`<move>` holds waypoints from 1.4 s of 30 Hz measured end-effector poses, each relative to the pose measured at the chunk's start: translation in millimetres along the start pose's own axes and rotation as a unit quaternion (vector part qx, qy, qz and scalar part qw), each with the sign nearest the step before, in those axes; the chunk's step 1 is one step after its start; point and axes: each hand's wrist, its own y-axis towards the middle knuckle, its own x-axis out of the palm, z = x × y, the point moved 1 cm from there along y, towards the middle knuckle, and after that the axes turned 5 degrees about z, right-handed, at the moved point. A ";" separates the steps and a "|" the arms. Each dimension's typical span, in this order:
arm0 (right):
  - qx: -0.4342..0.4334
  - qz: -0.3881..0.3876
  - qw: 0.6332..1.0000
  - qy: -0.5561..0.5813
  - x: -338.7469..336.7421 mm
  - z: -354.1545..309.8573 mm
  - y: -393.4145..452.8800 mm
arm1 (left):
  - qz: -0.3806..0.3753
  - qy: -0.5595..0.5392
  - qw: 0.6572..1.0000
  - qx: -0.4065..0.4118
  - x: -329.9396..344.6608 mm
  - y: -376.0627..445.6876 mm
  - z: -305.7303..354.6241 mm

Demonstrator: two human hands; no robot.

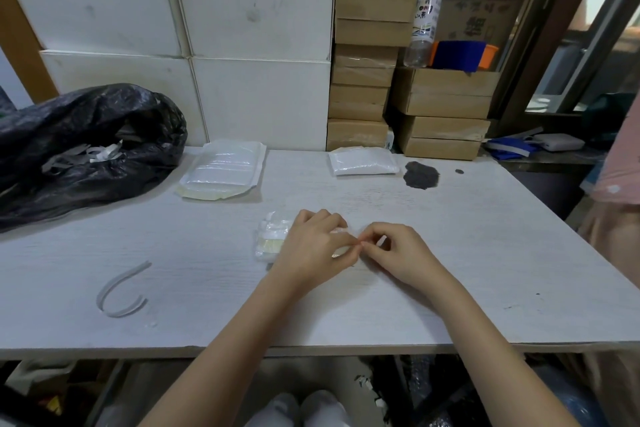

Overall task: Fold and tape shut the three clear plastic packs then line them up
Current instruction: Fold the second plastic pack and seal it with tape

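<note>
Left hand (313,241) lies curled over the small clear pack (273,241), evidently pinning its fold flat, while the right hand (388,248) pinches something fine at the pack's right edge, probably a tape strip, though it cannot be made out. The pack sits on the table (485,253) mostly beneath the left hand, only its left end showing. Two larger packs (221,168) (362,161) lie well apart at the table's rear, not yet lined up.

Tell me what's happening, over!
Both hands, left and right, pinching the near pack. Two more packs wait at back, left, right. Nothing in the way.
</note>
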 end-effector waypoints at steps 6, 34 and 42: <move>0.002 0.103 0.994 0.025 11.1 0.7 -8.3 | 0.020 0.033 0.999 0.032 3.6 -1.7 1.1; 0.011 0.084 0.994 -0.074 15.5 -3.2 -8.9 | -0.054 0.006 0.983 -0.173 0.4 18.2 8.0; 0.009 0.047 0.998 0.042 2.1 -1.6 -3.6 | -0.065 -0.029 0.976 -0.206 -4.1 22.0 12.0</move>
